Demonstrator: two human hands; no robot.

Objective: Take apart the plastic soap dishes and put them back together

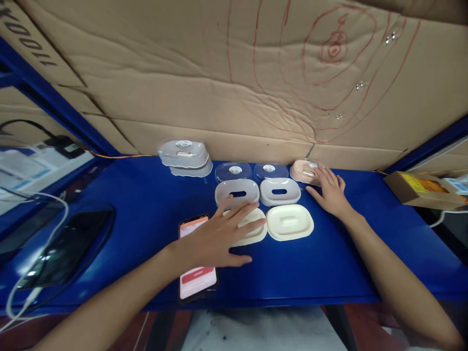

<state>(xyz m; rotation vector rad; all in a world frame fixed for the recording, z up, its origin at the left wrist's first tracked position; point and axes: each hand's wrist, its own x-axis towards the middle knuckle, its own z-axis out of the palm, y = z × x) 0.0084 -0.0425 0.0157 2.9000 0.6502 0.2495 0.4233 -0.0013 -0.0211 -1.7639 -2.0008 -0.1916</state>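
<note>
My left hand (226,231) hovers palm down with spread fingers over a cream oval base (252,239), partly hiding it; whether it touches is unclear. A second cream base (290,230) lies to its right. Behind the bases sit a pale grey slotted oval cover (253,191) and a white slotted oval cover (292,192). Farther back are two clear lids with round labels, a left one (223,171) and a right one (282,171). The fingers of my right hand (331,192) stretch over the right side of a pinkish oval box (300,169), thumb apart in front.
Two grey boxes under a clear lid (183,158) stand stacked at the back left. A lit phone (197,290) lies beneath my left wrist. Left are a dark device (73,243) and white cables (66,209). A cardboard box (420,190) is at right; a cardboard wall (183,87) rises behind.
</note>
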